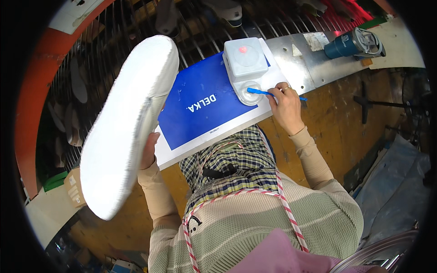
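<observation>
My left hand [149, 150] grips a large white shoe [129, 113] from its right side, with the smooth bottom turned up toward me. Most of those fingers are hidden behind the shoe. In my right hand [287, 107] is a slim blue brush [264, 93], shaped like a toothbrush, held in closed fingers. The brush's head is at the small round cup [248, 101] of a white plastic dispenser [246, 66]; whether it touches what is in the cup I cannot tell. The dispenser stands on a flat blue and white box lid [195, 113].
Behind the lid runs a rack of metal bars [200, 41], with several shoes lying on it. A metal ledge [296, 63] extends to the right, carrying a dark teal tumbler [348, 45]. A cardboard box [73, 187] is at the left, and grey plastic sheeting [393, 177] lies at the right.
</observation>
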A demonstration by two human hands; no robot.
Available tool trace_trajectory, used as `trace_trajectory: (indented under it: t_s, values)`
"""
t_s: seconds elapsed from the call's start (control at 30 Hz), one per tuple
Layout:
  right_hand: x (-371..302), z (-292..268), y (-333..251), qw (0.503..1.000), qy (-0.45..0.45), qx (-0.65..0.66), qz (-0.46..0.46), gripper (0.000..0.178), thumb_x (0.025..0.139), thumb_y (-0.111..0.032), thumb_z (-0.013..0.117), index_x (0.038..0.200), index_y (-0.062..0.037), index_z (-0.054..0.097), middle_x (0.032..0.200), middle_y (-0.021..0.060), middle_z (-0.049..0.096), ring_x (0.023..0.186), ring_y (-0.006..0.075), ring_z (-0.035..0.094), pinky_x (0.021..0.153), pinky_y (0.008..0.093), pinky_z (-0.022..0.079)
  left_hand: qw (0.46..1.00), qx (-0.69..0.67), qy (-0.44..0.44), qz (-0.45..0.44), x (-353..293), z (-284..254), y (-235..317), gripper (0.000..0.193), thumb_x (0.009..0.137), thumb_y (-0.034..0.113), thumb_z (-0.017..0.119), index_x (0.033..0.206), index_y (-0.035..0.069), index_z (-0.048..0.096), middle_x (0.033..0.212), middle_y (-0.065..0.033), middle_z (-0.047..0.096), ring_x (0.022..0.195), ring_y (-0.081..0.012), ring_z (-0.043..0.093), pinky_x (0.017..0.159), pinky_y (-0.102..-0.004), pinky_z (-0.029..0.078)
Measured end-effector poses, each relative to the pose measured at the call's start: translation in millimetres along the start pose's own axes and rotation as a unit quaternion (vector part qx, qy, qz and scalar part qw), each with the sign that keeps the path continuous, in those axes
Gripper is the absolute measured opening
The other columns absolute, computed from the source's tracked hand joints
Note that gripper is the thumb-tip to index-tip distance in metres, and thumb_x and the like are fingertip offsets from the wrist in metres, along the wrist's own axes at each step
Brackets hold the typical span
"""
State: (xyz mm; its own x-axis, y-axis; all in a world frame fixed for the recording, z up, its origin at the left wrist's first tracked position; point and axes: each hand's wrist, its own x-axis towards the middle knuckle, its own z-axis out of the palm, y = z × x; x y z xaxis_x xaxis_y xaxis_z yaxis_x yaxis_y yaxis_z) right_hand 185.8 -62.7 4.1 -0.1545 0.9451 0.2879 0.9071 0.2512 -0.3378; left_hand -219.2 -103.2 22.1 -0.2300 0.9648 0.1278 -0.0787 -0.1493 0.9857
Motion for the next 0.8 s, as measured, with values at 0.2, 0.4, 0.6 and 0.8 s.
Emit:
trace_trajectory:
  t_s: [0.2, 0.4, 0.6, 0.8]
  values:
    - [1, 9, 4, 1.000, -0.019, 0.005, 0.003, 0.011, 0.077, -0.007, 0.075, 0.087, -0.0042, 0.072, 0.093, 0.0112, 0.061, 0.076, 0.0308, 0.060, 0.069, 0.0417, 0.047, 0.680, -0.568, -0.246, -0.393, 53, 8, 51, 0.063, 0.096, 0.055, 0.053, 0.145, 0.017, 0.050, 0.148, -0.0140, 0.049, 0.132, -0.0344, 0.051, 0.104, -0.0530, 0.048]
    - [-12, 7, 33, 0.908, -0.124, 0.323, 0.238, 0.011, 0.084, -0.010, 0.073, 0.088, -0.0004, 0.075, 0.075, 0.0067, 0.061, 0.060, 0.0155, 0.057, 0.052, 0.0297, 0.042, 0.844, -0.403, -0.160, -0.314, 44, 66, 65, 0.064, 0.094, 0.055, 0.051, 0.141, 0.012, 0.052, 0.132, -0.0144, 0.060, 0.112, -0.0313, 0.064, 0.094, -0.0446, 0.054]
    - [13, -9, -4, 0.683, -0.178, 0.598, 0.380, 0.013, 0.092, -0.009, 0.068, 0.098, 0.0015, 0.073, 0.071, -0.0002, 0.060, 0.058, 0.0064, 0.049, 0.051, 0.0211, 0.034, 0.871, 0.322, 0.003, 0.370, 29, 77, 30, 0.060, 0.087, 0.012, 0.073, 0.141, 0.006, 0.047, 0.145, -0.0208, 0.049, 0.136, -0.0387, 0.046, 0.113, -0.0460, 0.043]
    - [70, -34, -101, 0.726, -0.013, 0.684, 0.076, 0.013, 0.091, 0.000, 0.068, 0.103, 0.0050, 0.070, 0.093, 0.0035, 0.060, 0.076, 0.0076, 0.054, 0.068, 0.0211, 0.043, 0.826, 0.322, -0.009, 0.463, 38, 87, 42, 0.049, 0.082, 0.012, 0.078, 0.126, 0.007, 0.058, 0.141, -0.0184, 0.054, 0.131, -0.0442, 0.050, 0.110, -0.0514, 0.045]
